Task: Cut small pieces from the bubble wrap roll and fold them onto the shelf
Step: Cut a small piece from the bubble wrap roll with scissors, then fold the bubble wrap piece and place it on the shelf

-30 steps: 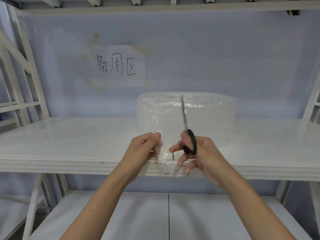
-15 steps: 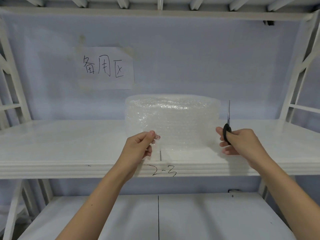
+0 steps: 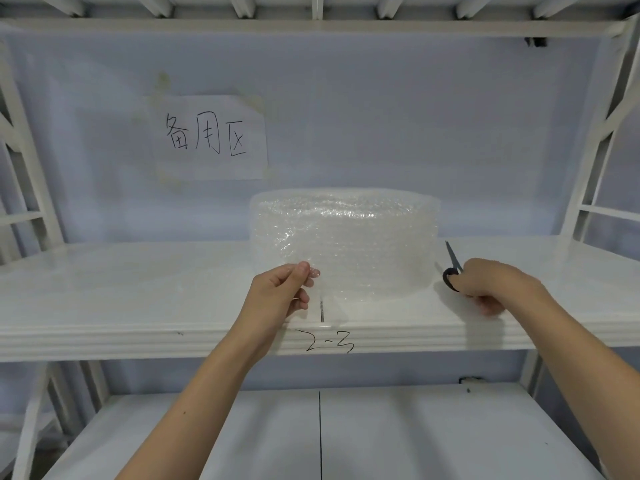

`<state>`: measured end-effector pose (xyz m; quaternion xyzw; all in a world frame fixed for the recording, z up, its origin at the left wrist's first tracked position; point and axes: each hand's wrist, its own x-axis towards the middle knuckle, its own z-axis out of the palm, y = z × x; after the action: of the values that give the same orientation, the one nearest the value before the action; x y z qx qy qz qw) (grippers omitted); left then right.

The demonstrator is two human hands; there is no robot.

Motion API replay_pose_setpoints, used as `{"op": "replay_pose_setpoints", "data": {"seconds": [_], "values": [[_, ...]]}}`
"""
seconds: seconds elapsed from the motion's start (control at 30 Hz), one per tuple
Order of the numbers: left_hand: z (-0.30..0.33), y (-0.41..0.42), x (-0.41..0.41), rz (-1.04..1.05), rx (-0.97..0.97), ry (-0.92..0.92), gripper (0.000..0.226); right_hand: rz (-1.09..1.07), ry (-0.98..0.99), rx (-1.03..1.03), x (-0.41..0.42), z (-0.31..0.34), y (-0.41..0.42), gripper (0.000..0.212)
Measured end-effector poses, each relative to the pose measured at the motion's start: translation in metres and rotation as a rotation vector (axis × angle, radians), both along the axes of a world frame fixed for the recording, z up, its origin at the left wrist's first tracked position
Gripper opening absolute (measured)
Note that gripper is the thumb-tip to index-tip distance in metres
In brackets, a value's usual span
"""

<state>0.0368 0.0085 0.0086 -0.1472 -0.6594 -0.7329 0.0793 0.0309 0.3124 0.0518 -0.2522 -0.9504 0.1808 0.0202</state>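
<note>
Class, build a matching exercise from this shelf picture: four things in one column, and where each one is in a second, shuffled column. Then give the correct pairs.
Column A
1. scissors
2. bubble wrap roll
3. paper sign
4. cut piece of bubble wrap

Column B
a. stuck on the back wall
b. pinched in the left hand
c. standing on the shelf
d. gripped in the right hand

Pairs: 1-d, 2-c, 3-a, 4-b
</note>
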Motion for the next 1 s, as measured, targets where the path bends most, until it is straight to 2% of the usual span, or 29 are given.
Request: {"op": "replay_pose_setpoints", "data": {"seconds": [0.1,0.2,0.33,0.4,0.53,0.63,0.73,0.83,0.87,0.93,1.0], "values": [[0.000,-0.002,0.000,-0.004,0.010,-0.002,0.027,-0.035,-0.312,0.068,-0.004,0.010,-0.006,0.023],[0.000,-0.005,-0.001,-0.016,0.032,-0.003,0.026,-0.072,-0.391,0.083,-0.008,0.015,-0.008,0.027],[0.000,-0.007,-0.001,-0.025,0.056,-0.009,0.027,-0.007,-0.188,0.164,-0.021,0.011,-0.007,0.028],[-0.001,-0.009,0.000,-0.027,0.064,-0.014,0.027,0.021,-0.109,0.134,-0.024,0.011,-0.007,0.028],[-0.002,-0.011,-0.001,-0.023,0.066,-0.015,0.026,0.060,-0.096,0.041,-0.023,0.016,-0.010,0.018],[-0.003,-0.012,-0.002,-0.033,0.074,-0.014,0.025,0.144,-0.035,0.039,-0.019,0.021,-0.016,0.023],[-0.004,-0.013,-0.002,-0.047,0.085,-0.009,0.022,0.142,-0.083,0.154,0.000,0.030,-0.042,0.023],[-0.004,-0.017,-0.003,-0.004,0.071,0.004,0.016,0.296,0.074,0.248,0.022,0.031,-0.083,0.028],[-0.003,-0.018,-0.004,0.027,0.055,0.009,0.014,0.388,0.177,0.208,0.029,0.029,-0.098,0.034],[-0.001,-0.021,-0.005,0.075,0.038,0.015,0.011,0.585,0.340,-0.083,0.045,0.024,-0.134,0.044],[0.000,-0.025,-0.005,0.107,0.041,0.013,0.010,0.732,0.404,-0.282,0.050,0.017,-0.165,0.046]]}}
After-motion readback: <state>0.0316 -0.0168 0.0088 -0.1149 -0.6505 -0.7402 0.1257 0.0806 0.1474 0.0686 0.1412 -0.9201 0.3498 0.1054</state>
